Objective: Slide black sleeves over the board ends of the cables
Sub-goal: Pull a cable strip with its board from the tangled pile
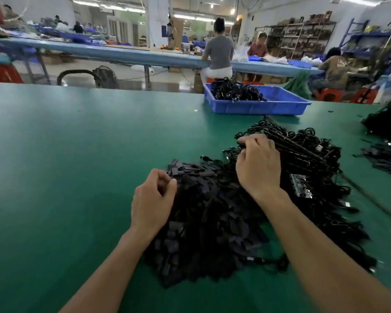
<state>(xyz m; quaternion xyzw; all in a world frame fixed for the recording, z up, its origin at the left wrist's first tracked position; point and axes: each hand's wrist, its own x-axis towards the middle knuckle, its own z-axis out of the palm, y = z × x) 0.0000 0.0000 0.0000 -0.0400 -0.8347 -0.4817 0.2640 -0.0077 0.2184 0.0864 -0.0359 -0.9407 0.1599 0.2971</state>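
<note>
A heap of short black sleeves [203, 213] lies on the green table [66, 166] in front of me. To its right is a tangled pile of black cables [303, 150], some showing small circuit boards [300, 185]. My left hand [152, 199] is at the heap's left edge, thumb and fingers curled together on a black sleeve. My right hand [259, 163] reaches onto the cable pile, its fingertips curled into the cables and gripping one; the fingertips hide which one.
A blue tray [257, 107] holding more black cables stands at the table's far edge. Another dark pile of cables [386, 136] lies at the right edge. Several people sit at a long blue bench [122, 54] beyond the table.
</note>
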